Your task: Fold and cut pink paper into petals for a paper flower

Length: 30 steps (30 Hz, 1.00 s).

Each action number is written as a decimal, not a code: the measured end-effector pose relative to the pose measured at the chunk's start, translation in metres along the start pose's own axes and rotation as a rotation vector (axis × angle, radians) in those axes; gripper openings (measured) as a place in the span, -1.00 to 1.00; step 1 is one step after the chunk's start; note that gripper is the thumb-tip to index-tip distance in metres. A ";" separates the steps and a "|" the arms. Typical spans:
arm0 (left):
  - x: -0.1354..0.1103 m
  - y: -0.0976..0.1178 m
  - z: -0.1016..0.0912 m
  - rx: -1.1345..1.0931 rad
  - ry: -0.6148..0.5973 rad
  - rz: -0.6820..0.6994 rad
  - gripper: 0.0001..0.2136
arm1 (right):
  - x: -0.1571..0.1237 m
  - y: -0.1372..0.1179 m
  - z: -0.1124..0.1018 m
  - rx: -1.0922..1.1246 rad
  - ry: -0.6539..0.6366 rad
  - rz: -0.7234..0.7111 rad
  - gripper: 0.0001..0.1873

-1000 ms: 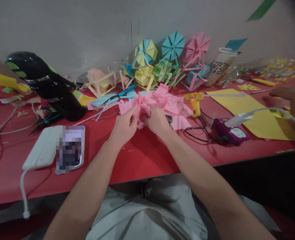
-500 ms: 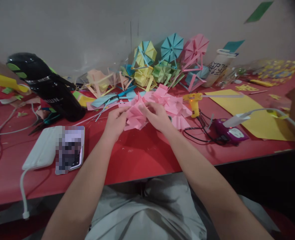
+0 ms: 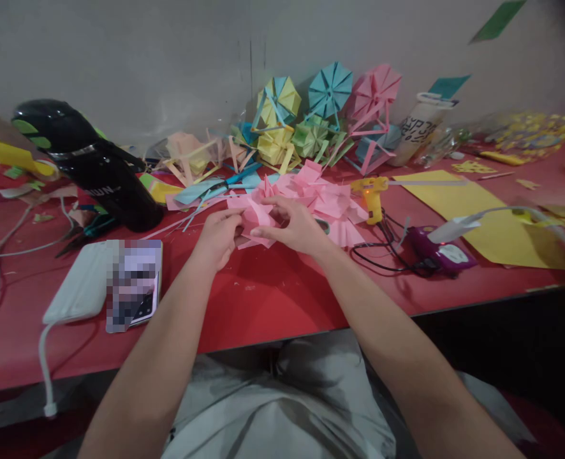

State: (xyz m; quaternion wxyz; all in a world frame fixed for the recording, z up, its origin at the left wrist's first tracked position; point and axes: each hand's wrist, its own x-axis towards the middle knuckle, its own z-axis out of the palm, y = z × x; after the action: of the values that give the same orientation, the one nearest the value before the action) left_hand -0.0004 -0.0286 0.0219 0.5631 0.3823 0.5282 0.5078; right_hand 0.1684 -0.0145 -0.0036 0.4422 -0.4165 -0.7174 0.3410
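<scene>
Between my hands is a folded pink paper piece [image 3: 254,217], held a little above the red table. My left hand [image 3: 219,237] is closed on its left side, fingers bent against the paper. My right hand [image 3: 296,223] grips the piece from the right, with the thumb low on it and the fingers curled over its upper edge. Right behind and beside my hands lies a heap of folded pink papers [image 3: 328,201]. The far side of the held piece is hidden by the heap and my fingers.
A yellow glue gun [image 3: 372,197] with a lit light lies right of the heap, its black cord running to a purple socket [image 3: 440,252]. Paper wheels [image 3: 330,89] stand along the wall. Left are a black bottle [image 3: 105,172], a white power bank [image 3: 84,280] and a phone [image 3: 136,284].
The pink piece has turned and tipped lower in my hands. My right thumb has moved down to its lower edge, and my left fingers have curled in more.
</scene>
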 end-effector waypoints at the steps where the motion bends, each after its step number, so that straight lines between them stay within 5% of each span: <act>1: 0.000 0.000 0.000 0.002 -0.002 0.003 -0.85 | 0.000 0.001 0.000 0.023 -0.014 -0.001 -0.23; 9: -0.003 0.004 0.001 -0.005 -0.025 -0.019 -0.87 | 0.002 0.001 -0.003 0.079 -0.051 -0.049 -0.37; 20: -0.002 0.004 -0.001 -0.092 -0.113 -0.033 -0.77 | 0.003 -0.002 0.000 -0.080 0.112 0.040 -0.42; 30: -0.006 0.007 0.001 -0.113 -0.122 -0.044 -0.78 | 0.005 0.003 0.005 0.082 0.200 0.058 -0.48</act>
State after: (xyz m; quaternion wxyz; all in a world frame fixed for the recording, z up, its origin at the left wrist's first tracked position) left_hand -0.0001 -0.0334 0.0300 0.6261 0.3684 0.4716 0.4999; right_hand 0.1631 -0.0090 -0.0062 0.5182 -0.4508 -0.6427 0.3393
